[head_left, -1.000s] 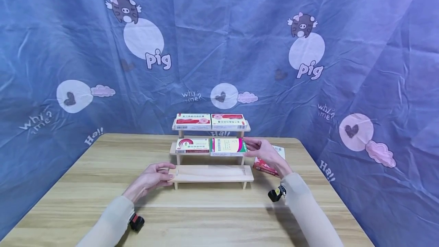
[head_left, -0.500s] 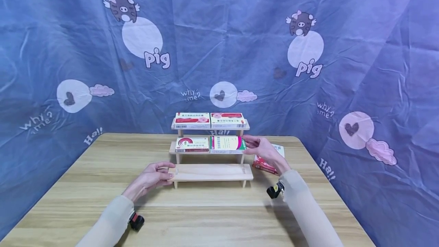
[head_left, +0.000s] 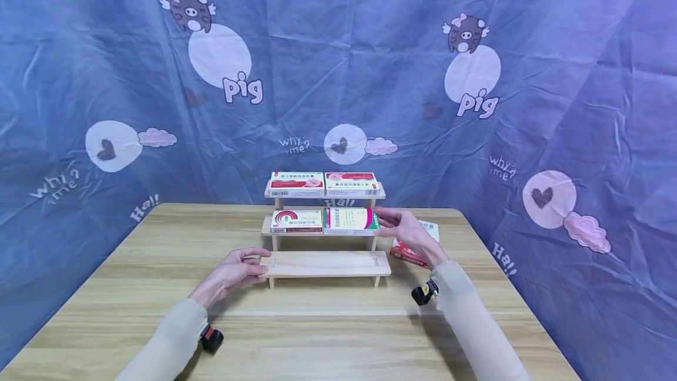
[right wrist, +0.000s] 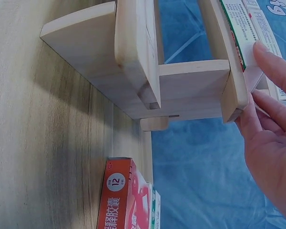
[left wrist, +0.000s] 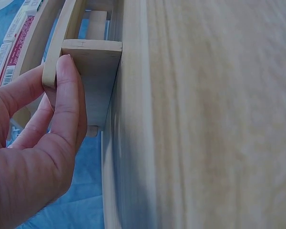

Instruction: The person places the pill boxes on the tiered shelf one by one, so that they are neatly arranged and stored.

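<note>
A stepped wooden rack [head_left: 327,263] stands on the table with three shelves. My left hand [head_left: 236,272] pinches the left end of the lowest shelf; in the left wrist view, the thumb and fingers [left wrist: 66,90] lie on either side of the board. On the middle shelf, my right hand [head_left: 404,231] holds the right end of a white, green and magenta medicine box [head_left: 349,220]. That box lies flat beside another medicine box [head_left: 296,220] with red arcs. Two red-and-white medicine boxes [head_left: 297,183] lie on the top shelf. The lowest shelf's top is bare.
Right of the rack, red-and-white medicine boxes [right wrist: 121,193] lie on the wooden table [head_left: 317,334], partly hidden by my right hand in the head view. A blue printed cloth [head_left: 338,75] hangs behind and around the table.
The green-edged medicine box has slid slightly back on the middle shelf, more in line with its neighbour, with my right hand at its end. My left hand has stayed on the lowest shelf.
</note>
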Tool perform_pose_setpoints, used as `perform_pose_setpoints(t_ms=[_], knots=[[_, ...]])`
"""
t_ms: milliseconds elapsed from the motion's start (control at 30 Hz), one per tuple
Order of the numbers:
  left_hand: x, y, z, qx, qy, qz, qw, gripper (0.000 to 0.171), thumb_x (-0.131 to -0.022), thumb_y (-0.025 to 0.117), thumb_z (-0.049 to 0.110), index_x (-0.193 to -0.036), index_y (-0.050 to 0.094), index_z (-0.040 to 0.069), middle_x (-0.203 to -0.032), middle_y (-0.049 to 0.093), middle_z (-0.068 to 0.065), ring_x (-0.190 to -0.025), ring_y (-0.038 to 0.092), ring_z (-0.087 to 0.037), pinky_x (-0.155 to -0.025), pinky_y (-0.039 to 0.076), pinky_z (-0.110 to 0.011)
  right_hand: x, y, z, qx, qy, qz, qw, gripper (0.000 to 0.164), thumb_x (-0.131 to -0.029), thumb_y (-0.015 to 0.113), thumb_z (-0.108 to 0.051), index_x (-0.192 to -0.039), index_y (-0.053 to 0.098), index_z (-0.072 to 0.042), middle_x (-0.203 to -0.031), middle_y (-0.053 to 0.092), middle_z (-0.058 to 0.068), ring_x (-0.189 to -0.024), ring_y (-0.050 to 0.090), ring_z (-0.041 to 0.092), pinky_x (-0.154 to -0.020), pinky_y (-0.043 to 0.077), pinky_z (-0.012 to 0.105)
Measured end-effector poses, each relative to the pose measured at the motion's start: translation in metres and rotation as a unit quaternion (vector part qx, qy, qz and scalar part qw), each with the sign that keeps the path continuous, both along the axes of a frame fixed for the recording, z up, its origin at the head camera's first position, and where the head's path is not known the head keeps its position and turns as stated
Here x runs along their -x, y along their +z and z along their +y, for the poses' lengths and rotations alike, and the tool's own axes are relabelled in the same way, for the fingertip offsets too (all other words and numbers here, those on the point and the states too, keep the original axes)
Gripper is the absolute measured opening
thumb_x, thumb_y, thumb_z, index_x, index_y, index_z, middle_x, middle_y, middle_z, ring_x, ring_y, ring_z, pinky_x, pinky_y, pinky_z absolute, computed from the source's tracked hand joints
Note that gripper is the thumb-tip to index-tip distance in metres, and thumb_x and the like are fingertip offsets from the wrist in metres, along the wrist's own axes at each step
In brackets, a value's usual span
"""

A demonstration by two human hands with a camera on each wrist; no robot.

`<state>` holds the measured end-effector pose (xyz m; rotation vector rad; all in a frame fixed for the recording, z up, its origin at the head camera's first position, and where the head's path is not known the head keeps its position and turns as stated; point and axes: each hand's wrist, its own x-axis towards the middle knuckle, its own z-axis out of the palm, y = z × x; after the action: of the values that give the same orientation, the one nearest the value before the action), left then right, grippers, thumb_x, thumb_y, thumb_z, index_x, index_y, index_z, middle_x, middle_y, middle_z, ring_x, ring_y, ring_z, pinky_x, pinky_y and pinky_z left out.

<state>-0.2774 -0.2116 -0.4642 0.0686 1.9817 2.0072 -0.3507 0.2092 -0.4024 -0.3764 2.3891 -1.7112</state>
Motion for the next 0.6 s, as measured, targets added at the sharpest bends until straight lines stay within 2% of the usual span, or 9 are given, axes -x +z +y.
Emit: perform_pose_setpoints(t_ms=[233,600], knots=[[0.0013,0.0000,-0.0015,-0.003,-0.003,0.002,1.0000,0.045,-0.087,0.065,-0.005,-0.130,0.053,-0.007,-0.097,0.062,-0.009,-0.083,0.066,-0.017,-0.083,0.062,-0.034,-0.0013,0.0005,-0.0024,0.016,0.010,0.000,1.000,0.071,-0.082,0.074,0.001,-0.146,0.042,-0.001,-0.149,0.044,0.019,-0.137,0.045,0.033,-0.106,0.047,0.029],[0.0012,0.0009,-0.0007,-0.005,0.001,-0.007,1.0000,0.050,-0.086,0.069,-0.003,-0.132,0.050,-0.007,-0.099,0.064,-0.010,-0.086,0.066,-0.019,-0.084,0.062,-0.034,-0.0014,0.0006,-0.0037,0.015,0.003,-0.009,1.000,0.072,-0.082,0.074,0.001,-0.146,0.042,-0.002,-0.150,0.044,0.018,-0.137,0.045,0.032,-0.107,0.046,0.031]])
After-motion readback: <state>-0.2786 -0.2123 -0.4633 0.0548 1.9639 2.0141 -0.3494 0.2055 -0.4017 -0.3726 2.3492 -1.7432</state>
